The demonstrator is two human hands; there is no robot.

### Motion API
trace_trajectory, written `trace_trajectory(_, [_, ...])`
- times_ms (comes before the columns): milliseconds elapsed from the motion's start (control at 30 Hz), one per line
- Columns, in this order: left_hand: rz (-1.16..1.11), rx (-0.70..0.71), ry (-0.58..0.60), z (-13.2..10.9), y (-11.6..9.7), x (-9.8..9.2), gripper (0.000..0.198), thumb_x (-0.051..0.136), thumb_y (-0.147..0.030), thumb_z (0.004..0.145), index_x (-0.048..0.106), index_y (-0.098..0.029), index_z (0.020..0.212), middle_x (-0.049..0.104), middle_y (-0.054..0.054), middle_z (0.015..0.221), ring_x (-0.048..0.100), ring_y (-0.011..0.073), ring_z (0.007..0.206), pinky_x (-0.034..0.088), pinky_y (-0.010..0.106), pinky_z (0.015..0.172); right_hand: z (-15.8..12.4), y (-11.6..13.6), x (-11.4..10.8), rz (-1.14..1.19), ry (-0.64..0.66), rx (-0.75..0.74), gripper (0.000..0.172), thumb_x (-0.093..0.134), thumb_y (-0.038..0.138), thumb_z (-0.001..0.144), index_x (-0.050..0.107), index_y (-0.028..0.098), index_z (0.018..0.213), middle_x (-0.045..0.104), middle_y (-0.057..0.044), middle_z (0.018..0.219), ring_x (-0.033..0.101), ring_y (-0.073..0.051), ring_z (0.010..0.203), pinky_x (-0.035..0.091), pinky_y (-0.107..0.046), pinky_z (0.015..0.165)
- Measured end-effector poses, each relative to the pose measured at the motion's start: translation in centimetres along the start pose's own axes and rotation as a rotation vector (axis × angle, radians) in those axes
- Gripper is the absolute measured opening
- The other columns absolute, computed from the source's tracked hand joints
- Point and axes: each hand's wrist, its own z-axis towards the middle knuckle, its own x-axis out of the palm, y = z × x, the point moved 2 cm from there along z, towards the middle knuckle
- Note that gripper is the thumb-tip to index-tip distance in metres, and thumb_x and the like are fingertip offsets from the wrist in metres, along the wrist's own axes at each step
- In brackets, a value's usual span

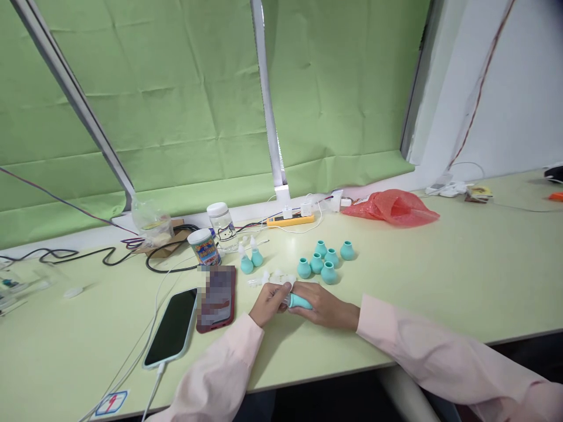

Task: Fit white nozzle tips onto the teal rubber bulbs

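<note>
Near the table's front edge, my right hand [324, 306] is wrapped round a teal rubber bulb [300, 302] lying on its side. My left hand [266, 303] meets it from the left, thumb and fingers closed on a clear plastic nozzle at the bulb's mouth. The fingers partly hide the join, so I cannot tell how deep the nozzle sits. Just beyond my hands lie several loose clear nozzles [278, 277]. Several open-necked teal bulbs [329, 273] stand behind my right hand. Two teal bulbs with nozzles [247, 265] stand upright behind my left hand.
Two phones, one dark-screened [172, 328] and one red-cased [217, 299], lie left of my hands. Behind them stand a printed canister [204, 248] and a clear jar [223, 227]. A yellow power strip [290, 220], cables and a red bubble-wrap bag [391, 208] line the back.
</note>
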Motion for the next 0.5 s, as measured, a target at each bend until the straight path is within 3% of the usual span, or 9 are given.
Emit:
trace_trajectory(100, [-0.227,-0.011,-0.032,0.0,-0.8,-0.6,0.048,0.029,-0.052,0.073,0.025,-0.018,0.040,0.017,-0.008,0.031,0.016,0.0035,0.030,0.015,0.019,0.033,0.1,-0.2,-1.0,-0.020,-0.096,-0.056,0.012,0.040,0.023,0.078,0.046,0.017,0.086,0.052,-0.007,0.078,0.046,-0.017,0.076,0.040,-0.029,0.063])
trace_trajectory(200, [-0.198,0.073,-0.200,-0.2,-1.6,-1.4,0.045,0.029,-0.049,0.075,0.028,-0.017,0.043,0.021,-0.007,0.035,0.018,0.0034,0.032,0.015,0.018,0.034,0.2,-1.0,-3.1,0.028,-0.306,0.022,0.010,0.045,0.023,0.075,0.046,0.018,0.083,0.050,-0.005,0.075,0.046,-0.016,0.072,0.040,-0.030,0.063])
trace_trajectory(333, [0.291,0.139,-0.344,-0.4,-1.5,-1.3,0.040,0.029,-0.048,0.076,0.039,-0.015,0.055,0.032,-0.005,0.045,0.031,0.0060,0.040,0.026,0.020,0.041,0.0,-3.2,-6.7,0.041,-0.589,0.258,0.012,0.043,0.027,0.076,0.049,0.018,0.082,0.046,-0.005,0.078,0.047,-0.016,0.073,0.040,-0.030,0.066])
trace_trajectory(500, [1.103,0.278,-0.285,-0.4,-0.7,-0.3,0.022,0.045,-0.037,0.072,0.051,-0.017,0.077,0.050,0.002,0.066,0.042,0.0158,0.068,0.036,0.027,0.059,-1.2,-8.1,-10.4,-0.118,-0.795,0.521,0.024,0.048,0.035,0.072,0.056,0.018,0.086,0.044,-0.002,0.077,0.046,-0.015,0.073,0.038,-0.030,0.069])
